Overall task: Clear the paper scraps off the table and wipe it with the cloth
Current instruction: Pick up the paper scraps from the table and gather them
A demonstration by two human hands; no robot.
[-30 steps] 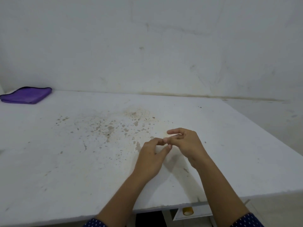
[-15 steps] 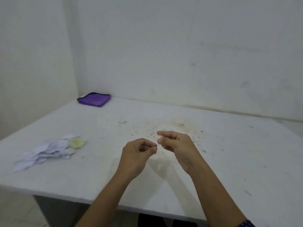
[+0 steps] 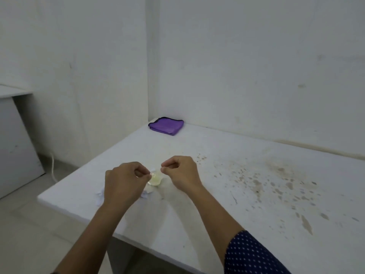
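Fingers (image 3: 138, 168) pinched together, left hand (image 3: 123, 181) and right hand (image 3: 181, 172) hover by paper scraps (image 3: 148, 190) near table (image 3: 197, 224) edge.

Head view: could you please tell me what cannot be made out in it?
- Paper scraps: mostly hidden behind the left hand; number unclear.
- Pale yellowish piece between the hands: blurred, unidentifiable.
- Whether the right hand or the left pinches anything: fingertips too small.
- Table: right end cut off by the frame edge.

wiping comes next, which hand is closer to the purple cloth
Right. The right hand hovers almost straight in front of the purple cloth; the left hand is slightly further back and off to the left.
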